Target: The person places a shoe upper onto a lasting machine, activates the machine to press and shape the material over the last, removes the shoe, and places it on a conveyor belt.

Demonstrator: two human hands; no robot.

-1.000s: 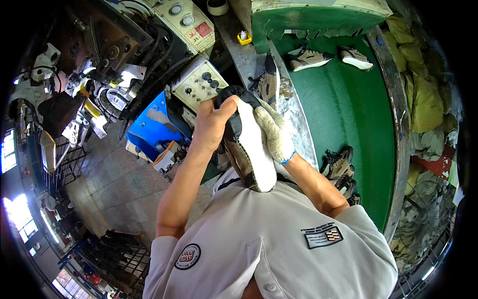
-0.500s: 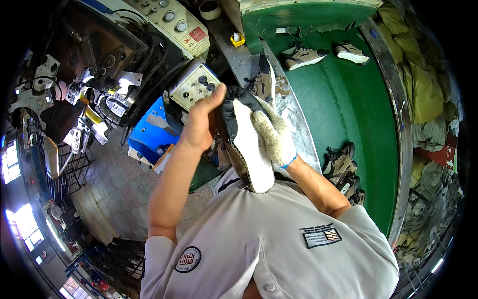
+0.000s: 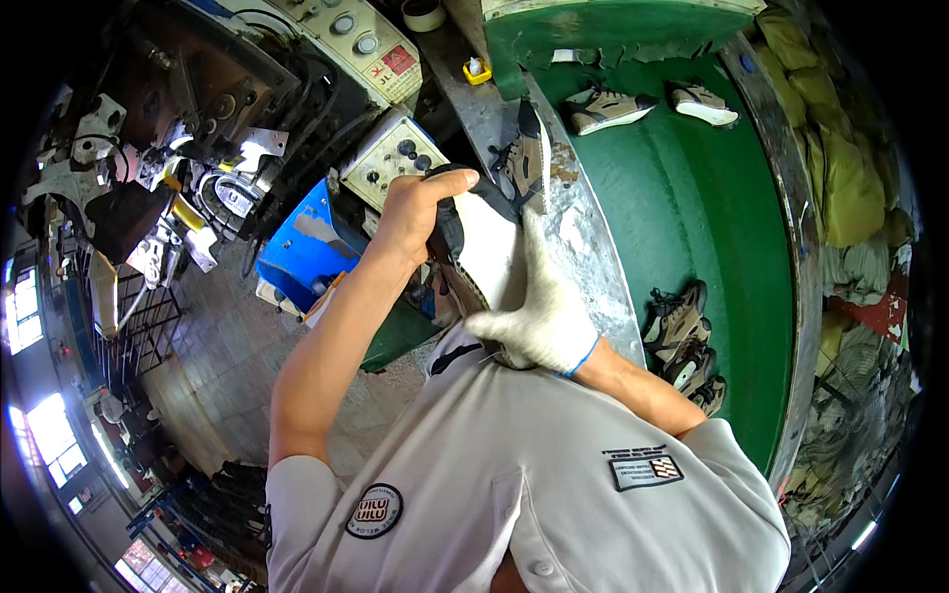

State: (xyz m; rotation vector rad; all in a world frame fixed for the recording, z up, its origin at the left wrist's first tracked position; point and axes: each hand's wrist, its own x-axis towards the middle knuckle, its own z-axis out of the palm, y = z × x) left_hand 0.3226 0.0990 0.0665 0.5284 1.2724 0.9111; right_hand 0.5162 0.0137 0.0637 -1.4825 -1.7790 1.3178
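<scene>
A shoe upper (image 3: 490, 245) with a white bottom and dark edges is held bottom-up in front of my chest. My bare left hand (image 3: 407, 215) is closed on its far, black end, the thumb laid over the edge. My right hand (image 3: 550, 318), in a pale knitted glove with a blue cuff edge, grips its right side and near end, with the thumb across the white bottom. The underside of the upper is hidden. Just beyond it, a beige and black shoe (image 3: 527, 156) lies on its side on the metal ledge (image 3: 599, 259).
More beige shoes (image 3: 609, 111) rest on the green surface (image 3: 736, 257) to the right. On the left are a blue bin (image 3: 297, 252), a control box (image 3: 388, 158) with knobs and a machine with metal parts (image 3: 222, 203). A small yellow container (image 3: 476, 71) sits at the ledge's far end.
My gloved right hand has slid from the far right side of the upper toward its near end, its thumb now across the bottom. My left thumb has tilted over the far end.
</scene>
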